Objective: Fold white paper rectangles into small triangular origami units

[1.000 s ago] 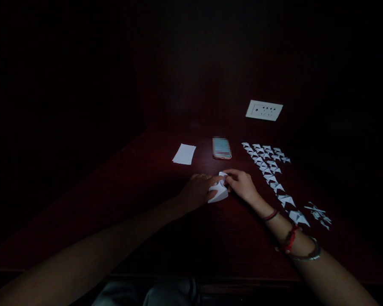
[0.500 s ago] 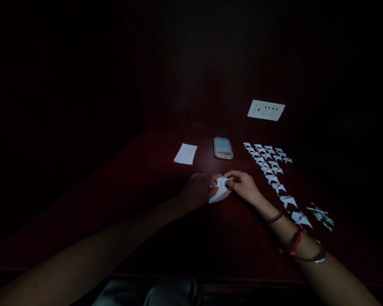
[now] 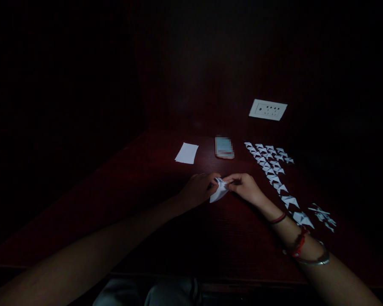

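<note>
A partly folded piece of white paper point(image 3: 220, 193) is held between both hands above the dark red table point(image 3: 147, 238). My left hand point(image 3: 196, 189) grips its left side, the fingers curled over the upper edge. On the other side, my right hand point(image 3: 245, 187) pinches the upper right corner between thumb and fingers. Part of the paper is hidden behind the fingers. Several folded white paper pieces point(image 3: 273, 180) stand in rows to the right of my right hand.
A stack of white paper sheets point(image 3: 187, 153) lies beyond my hands, with a phone point(image 3: 224, 147) to its right. Small paper scraps point(image 3: 322, 216) are heaped at the right. A white wall socket point(image 3: 268, 109) is set in the back panel. The surroundings are very dark.
My right hand's fingers have shifted slightly on the paper's corner, and the paper looks narrower and more tilted. My left hand keeps its grip. The whole view has shifted a little.
</note>
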`<state>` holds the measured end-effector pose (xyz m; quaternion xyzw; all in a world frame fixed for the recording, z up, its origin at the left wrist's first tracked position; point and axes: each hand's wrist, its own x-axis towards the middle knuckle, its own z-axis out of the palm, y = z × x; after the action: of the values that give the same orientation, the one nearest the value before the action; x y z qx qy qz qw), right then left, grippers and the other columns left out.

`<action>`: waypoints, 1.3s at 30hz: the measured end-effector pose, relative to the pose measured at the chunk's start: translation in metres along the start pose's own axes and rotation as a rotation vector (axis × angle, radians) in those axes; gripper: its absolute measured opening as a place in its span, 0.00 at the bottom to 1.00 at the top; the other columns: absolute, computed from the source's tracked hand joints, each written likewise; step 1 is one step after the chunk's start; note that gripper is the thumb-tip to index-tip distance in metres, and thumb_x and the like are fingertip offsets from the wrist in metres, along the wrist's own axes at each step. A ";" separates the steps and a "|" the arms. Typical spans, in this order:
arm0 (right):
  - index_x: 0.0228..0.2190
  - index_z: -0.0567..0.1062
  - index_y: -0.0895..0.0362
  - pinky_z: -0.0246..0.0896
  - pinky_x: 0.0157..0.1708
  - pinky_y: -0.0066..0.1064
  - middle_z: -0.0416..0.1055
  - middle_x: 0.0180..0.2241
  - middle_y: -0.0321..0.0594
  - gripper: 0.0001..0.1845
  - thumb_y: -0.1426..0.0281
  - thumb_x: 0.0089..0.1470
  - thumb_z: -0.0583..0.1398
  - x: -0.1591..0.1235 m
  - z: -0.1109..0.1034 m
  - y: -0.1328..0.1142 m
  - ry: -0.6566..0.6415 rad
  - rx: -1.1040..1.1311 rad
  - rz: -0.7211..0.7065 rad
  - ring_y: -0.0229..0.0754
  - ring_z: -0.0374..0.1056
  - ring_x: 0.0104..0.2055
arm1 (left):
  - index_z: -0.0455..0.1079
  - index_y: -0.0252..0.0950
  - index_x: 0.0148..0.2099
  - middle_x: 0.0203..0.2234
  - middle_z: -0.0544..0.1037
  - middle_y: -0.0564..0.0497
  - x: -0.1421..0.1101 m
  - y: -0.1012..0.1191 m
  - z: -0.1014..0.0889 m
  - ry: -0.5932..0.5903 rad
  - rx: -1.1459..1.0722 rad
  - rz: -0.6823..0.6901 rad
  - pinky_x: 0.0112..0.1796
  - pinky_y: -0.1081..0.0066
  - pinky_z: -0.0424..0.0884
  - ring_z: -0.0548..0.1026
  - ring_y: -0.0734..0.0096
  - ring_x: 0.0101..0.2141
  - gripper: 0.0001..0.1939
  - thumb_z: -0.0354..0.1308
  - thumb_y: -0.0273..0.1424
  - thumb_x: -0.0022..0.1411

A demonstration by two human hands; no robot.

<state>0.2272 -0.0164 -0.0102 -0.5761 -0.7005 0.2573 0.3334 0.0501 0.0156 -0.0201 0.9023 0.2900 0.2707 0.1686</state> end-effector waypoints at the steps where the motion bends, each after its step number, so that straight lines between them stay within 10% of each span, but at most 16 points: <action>1: 0.29 0.74 0.58 0.61 0.33 0.27 0.72 0.29 0.36 0.13 0.78 0.39 0.54 0.000 0.000 0.000 0.013 0.002 0.002 0.37 0.67 0.31 | 0.60 0.39 0.44 0.32 0.72 0.54 0.000 0.000 0.000 -0.003 0.012 0.009 0.37 0.71 0.61 0.70 0.72 0.34 0.12 0.47 0.29 0.57; 21: 0.23 0.73 0.58 0.56 0.31 0.26 0.69 0.25 0.36 0.08 0.79 0.39 0.54 0.003 0.003 0.002 0.193 -0.269 -0.167 0.35 0.63 0.28 | 0.61 0.38 0.46 0.34 0.72 0.52 0.001 0.004 0.000 -0.019 0.102 0.041 0.38 0.69 0.60 0.69 0.70 0.35 0.13 0.45 0.29 0.58; 39: 0.24 0.74 0.59 0.58 0.32 0.27 0.70 0.28 0.39 0.07 0.76 0.41 0.56 -0.002 -0.003 0.000 0.056 -0.201 -0.193 0.36 0.65 0.30 | 0.66 0.38 0.40 0.35 0.72 0.55 0.001 -0.005 -0.001 0.003 -0.102 -0.005 0.37 0.75 0.62 0.70 0.75 0.34 0.11 0.44 0.28 0.58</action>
<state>0.2300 -0.0180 -0.0087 -0.5435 -0.7653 0.1366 0.3167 0.0481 0.0205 -0.0217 0.8914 0.2784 0.2859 0.2149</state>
